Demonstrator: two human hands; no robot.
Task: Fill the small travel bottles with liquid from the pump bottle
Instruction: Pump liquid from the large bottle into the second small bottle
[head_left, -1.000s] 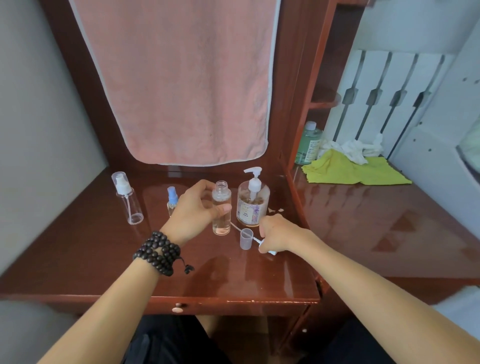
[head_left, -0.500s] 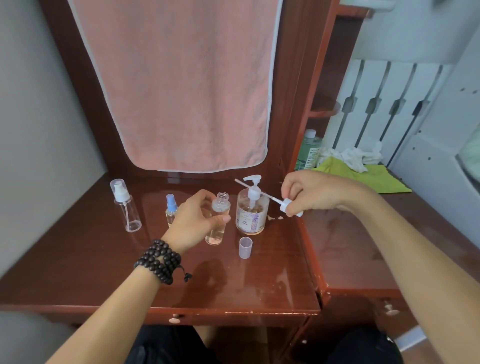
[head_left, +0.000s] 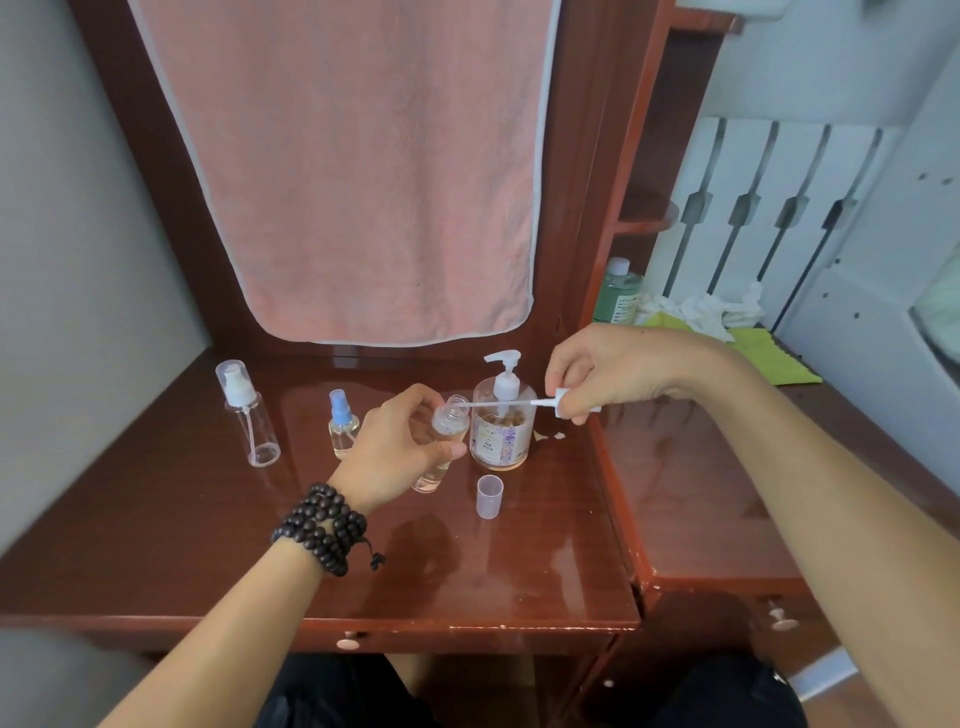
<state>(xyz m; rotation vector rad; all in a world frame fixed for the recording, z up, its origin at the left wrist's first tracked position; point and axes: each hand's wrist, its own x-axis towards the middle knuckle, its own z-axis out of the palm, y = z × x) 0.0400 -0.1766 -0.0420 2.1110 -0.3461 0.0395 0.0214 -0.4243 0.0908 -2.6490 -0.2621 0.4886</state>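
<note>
Tabletop (head_left: 519, 561) carried the pump bottle (head_left: 502, 423). Just in front, left hand (head_left: 400, 449), grip clamped round the open, tilted travel bottle (head_left: 441, 441). Right hand (head_left: 618, 371) pinched the spray head (head_left: 561, 402), tube tip at the bottle's mouth. Best: hold bottle steady, tilt head upright, feed tube straight, then screw down.

hands (head_left: 400, 441) tilting open bottle (head_left: 441, 441), sprayer (head_left: 550, 404) raised

On the desk (head_left: 208, 545), the pump bottle (head_left: 502, 423) stands behind a loose cap (head_left: 490, 497). Left of it come the held open bottle (head_left: 445, 441), a small spray bottle (head_left: 342, 422), then a taller capped one (head_left: 248, 413) farthest left.
</note>
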